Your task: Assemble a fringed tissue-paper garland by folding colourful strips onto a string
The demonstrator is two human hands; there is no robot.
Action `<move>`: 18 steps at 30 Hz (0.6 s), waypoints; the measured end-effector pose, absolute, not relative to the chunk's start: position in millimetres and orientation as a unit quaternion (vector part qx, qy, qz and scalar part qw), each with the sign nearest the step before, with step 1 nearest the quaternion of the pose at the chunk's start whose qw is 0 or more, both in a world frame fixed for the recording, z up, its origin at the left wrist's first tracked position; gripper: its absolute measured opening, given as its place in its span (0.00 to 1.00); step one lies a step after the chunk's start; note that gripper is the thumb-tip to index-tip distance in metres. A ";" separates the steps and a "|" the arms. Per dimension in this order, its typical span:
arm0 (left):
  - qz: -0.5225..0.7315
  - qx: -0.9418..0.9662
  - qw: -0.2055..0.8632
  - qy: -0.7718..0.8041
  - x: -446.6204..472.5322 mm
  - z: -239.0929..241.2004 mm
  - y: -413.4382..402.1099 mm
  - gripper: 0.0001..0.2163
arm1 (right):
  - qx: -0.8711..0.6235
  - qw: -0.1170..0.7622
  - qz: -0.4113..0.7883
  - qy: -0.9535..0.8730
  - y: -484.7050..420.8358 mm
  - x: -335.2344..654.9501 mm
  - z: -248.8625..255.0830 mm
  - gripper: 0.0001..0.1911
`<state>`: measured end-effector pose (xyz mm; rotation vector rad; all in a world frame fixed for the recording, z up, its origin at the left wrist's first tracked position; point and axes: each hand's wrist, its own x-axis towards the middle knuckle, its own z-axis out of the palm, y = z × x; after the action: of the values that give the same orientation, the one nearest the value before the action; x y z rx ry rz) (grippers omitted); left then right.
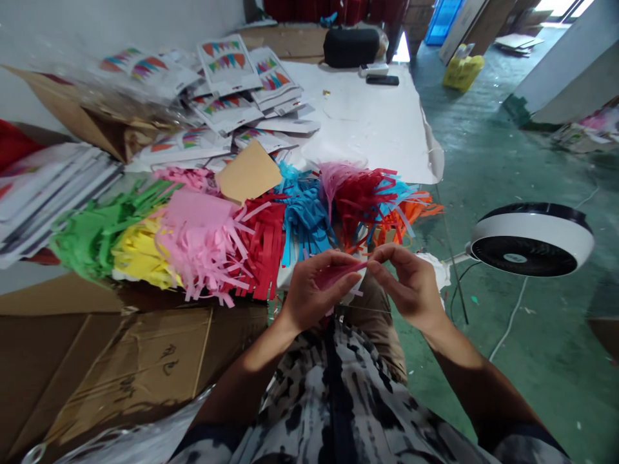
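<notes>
black-and-white patterned shirt (333,393) nearest, forearms out to both sides. left hand (309,293) curled, fingers nearly closed round folded pink paper (336,276). right hand (411,287) has thumb and forefinger pinched together at the paper's far tip, seemingly gripping it; other fingers loosely bent. paper sits between the hands, above the lap, just off the table edge.

step looks like working the thin paper at its end, folding or parting, can't tell which. next move likely calls for a light pinch and steady left hold; paper seems easy to tear.

fringed bundles beside: green (89,238), yellow (145,251), pink (193,225), red (265,251), blue (307,216).

writing: printed packs (227,64) show coloured bunting, small text unreadable. cardboard (159,361) has dark handwritten marks, not legible. fan (532,235) has a hub logo, too small to read.
</notes>
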<state>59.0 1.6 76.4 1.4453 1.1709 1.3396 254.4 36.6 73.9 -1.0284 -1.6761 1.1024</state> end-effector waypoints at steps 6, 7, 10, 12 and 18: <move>0.535 0.556 0.412 0.484 60.6 69.8 2.3 0.05 | -0.422 0.419 0.429 -0.680 37.8 257.2 73.1 0.10; 0.537 0.553 0.417 0.482 61.3 68.8 2.5 0.05 | -0.419 0.418 0.422 -0.687 37.1 256.8 73.9 0.10; 0.533 0.551 0.426 0.481 63.0 67.7 3.0 0.07 | -0.407 0.415 0.404 -0.706 35.3 255.7 76.2 0.10; 0.529 0.552 0.424 0.486 63.5 67.9 3.1 0.08 | -0.409 0.416 0.395 -0.710 34.7 255.4 76.8 0.10; 0.530 0.543 0.425 0.494 66.0 67.6 2.0 0.09 | -0.409 0.413 0.391 -0.714 33.9 254.1 75.2 0.09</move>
<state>66.0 2.0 67.6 1.3584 1.2346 1.3250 254.1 33.9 75.2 -1.0291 -1.7940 0.9819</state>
